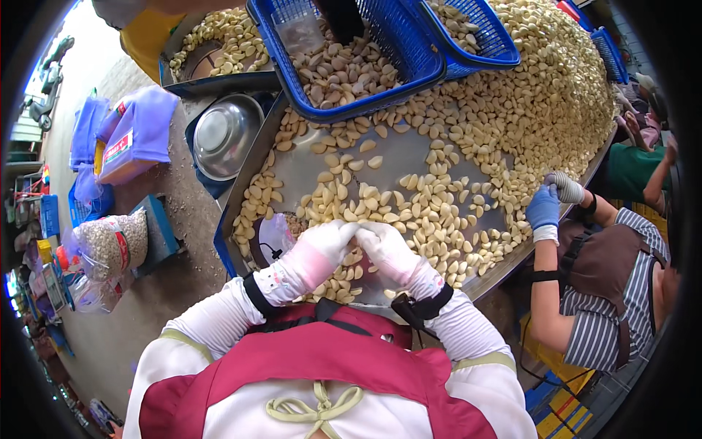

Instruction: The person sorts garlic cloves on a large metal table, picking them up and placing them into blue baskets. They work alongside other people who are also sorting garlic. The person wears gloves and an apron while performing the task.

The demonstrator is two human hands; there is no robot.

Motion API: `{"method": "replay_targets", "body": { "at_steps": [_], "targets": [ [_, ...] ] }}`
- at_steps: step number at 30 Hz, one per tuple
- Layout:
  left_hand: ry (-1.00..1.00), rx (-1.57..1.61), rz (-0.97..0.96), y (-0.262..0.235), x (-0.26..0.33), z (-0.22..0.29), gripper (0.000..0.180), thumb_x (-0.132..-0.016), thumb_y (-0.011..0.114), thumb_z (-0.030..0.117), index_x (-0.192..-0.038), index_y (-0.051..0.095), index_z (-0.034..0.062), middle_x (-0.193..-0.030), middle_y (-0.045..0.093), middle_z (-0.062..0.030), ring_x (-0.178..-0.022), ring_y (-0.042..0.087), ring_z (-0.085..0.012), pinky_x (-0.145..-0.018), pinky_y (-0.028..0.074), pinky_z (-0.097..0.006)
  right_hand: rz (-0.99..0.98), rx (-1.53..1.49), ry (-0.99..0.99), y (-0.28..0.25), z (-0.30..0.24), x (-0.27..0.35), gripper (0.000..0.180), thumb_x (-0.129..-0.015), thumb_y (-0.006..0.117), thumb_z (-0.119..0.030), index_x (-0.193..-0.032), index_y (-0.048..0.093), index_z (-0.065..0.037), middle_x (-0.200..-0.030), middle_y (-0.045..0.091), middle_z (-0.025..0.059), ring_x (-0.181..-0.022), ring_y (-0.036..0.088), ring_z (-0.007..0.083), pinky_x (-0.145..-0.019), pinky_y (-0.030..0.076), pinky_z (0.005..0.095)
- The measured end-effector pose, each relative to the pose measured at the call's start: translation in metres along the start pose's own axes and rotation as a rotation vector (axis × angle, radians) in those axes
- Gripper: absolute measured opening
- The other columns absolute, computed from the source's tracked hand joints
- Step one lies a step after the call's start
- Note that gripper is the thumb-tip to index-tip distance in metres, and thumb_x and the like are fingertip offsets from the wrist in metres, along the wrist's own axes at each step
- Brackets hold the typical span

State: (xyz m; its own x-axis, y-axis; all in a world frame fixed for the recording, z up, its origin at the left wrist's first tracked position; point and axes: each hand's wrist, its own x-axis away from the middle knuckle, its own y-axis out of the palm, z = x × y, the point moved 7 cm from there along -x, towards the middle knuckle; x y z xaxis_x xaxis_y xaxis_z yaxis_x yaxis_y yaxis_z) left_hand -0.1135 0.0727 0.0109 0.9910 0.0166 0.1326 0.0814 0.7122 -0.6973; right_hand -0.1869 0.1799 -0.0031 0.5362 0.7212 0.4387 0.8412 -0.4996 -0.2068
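- Left hand (325, 245): gloved, fingers curled; whether gripping anything, I cannot tell.
- Right hand (387, 252): likewise, meeting the left.
- Garlic cloves (526, 110): loose on metal table (298, 170).

Left head-worn fisheye, facing down at table (296, 179).

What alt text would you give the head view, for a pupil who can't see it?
A person's gloved left hand and right hand meet over garlic cloves on a metal table. A blue basket stands beyond them; a co-worker is at right.
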Motion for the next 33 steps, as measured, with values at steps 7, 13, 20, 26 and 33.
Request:
{"method": "replay_targets", "body": {
  "at_steps": [7, 13, 20, 26, 33],
  "targets": [
    [-0.159, 0.002, -0.207, -0.014, -0.007, 0.004, 0.021, -0.093, 0.06, 0.024, -0.094, 0.061, 0.0036, -0.089, 0.067, -0.0202, -0.087, 0.066, -0.0408, -0.076, 0.053, -0.049, 0.233, 0.444, -0.131, -0.002, -0.033, 0.005, 0.05, -0.1, 0.052, -0.042, -0.072, 0.068, -0.004, -0.065, 0.066, 0.0138, -0.063, 0.065, 0.0321, -0.063, 0.05, 0.0439],
    [-0.382, 0.935, -0.246, 0.004, 0.016, -0.02, 0.034, -0.104, 0.055, 0.035, -0.086, 0.056, 0.0052, -0.064, 0.044, 0.0008, -0.054, 0.039, -0.0113, -0.052, 0.034, -0.028, 0.143, -0.364, 0.204, 0.029, 0.018, 0.007, 0.048, -0.102, 0.051, -0.034, -0.067, 0.06, -0.002, -0.058, 0.055, 0.0008, -0.058, 0.048, 0.0083, -0.055, 0.04, 0.0281],
    [-0.71, 1.89, -0.384, 0.032, 0.033, -0.048, 0.033, -0.105, 0.05, 0.037, -0.091, 0.06, 0.0086, -0.058, 0.042, 0.0008, -0.046, 0.039, -0.0133, -0.049, 0.035, -0.028, 0.161, -0.542, 0.15, 0.045, -0.007, -0.016, 0.029, -0.098, 0.057, -0.025, -0.083, 0.063, -0.001, -0.068, 0.061, 0.002, -0.062, 0.058, 0.0139, -0.058, 0.046, 0.0301],
    [-0.506, 0.227, 0.192, -0.038, 0.022, -0.085, 0.036, -0.097, 0.065, 0.034, -0.116, 0.064, 0.0038, -0.09, 0.074, -0.0162, -0.086, 0.071, -0.035, -0.078, 0.055, -0.043, -0.163, 0.182, -0.584, 0.045, -0.119, 0.017, 0.029, -0.082, 0.075, -0.02, -0.109, 0.072, -0.01, -0.093, 0.069, 0.0115, -0.09, 0.068, 0.0391, -0.08, 0.056, 0.04],
    [0.092, -0.179, 0.047, -0.009, -0.022, -0.004, 0.012, -0.089, 0.066, 0.023, -0.088, 0.068, 0.0119, -0.081, 0.062, -0.012, -0.077, 0.065, -0.0338, -0.067, 0.052, -0.046, 0.177, 1.16, -0.069, -0.029, 0.005, -0.01, 0.01, -0.083, 0.066, -0.017, -0.088, 0.07, -0.009, -0.087, 0.068, 0.0097, -0.081, 0.071, 0.0285, -0.068, 0.057, 0.0387]
  ]
}}
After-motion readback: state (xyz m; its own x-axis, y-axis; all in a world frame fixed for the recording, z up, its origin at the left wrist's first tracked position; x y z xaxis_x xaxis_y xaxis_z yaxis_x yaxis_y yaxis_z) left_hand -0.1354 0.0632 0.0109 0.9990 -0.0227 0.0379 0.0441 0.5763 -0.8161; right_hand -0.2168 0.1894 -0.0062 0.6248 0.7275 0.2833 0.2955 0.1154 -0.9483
